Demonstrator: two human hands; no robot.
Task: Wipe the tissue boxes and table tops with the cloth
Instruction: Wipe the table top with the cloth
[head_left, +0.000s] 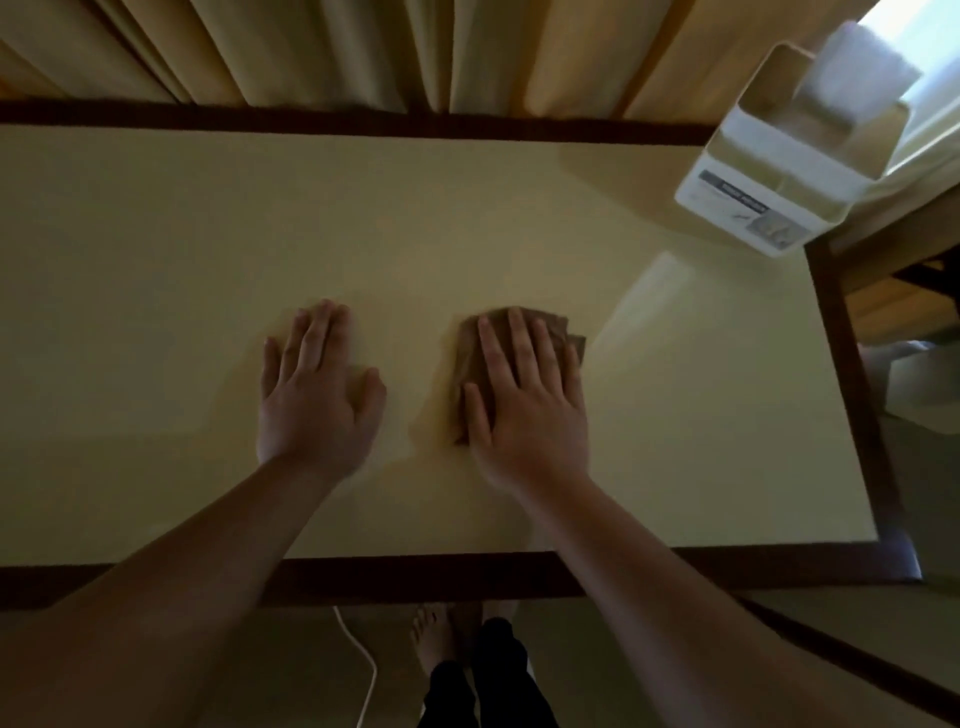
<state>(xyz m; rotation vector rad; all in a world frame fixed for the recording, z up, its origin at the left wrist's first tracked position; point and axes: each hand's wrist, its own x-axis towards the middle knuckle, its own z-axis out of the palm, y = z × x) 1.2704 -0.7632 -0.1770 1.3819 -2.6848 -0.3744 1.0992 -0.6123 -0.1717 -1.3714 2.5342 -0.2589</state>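
The cloth (470, 358) is a brown folded piece lying flat on the table top (156, 312), a little right of centre and nearer the person's edge than the far edge. Most of it is hidden under the right hand (524, 395); only its left strip and far corners show, and their outline is smeared by blur. The right hand lies palm down on the cloth, fingers straight and slightly spread, pressing rather than gripping.

The left hand (317, 384) rests palm down on the bare table top just beside the cloth, apart from it, with fingers straight and close together and the thumb out to the side. It holds nothing.

The tissue box (763, 176) stands at the far right corner of the table, well apart from both hands. It is white with a printed label too blurred to read. A pale tissue (857, 67) rises from its open top, also blurred.

The table top is pale cream with a dark wooden border (363, 577); its left end is cut off by the frame edge. Pleated curtains (311, 52) hang behind the far edge. Below the near edge, a bare foot (431, 639), dark trouser legs (493, 680) and a white cable (363, 670) show on the floor.
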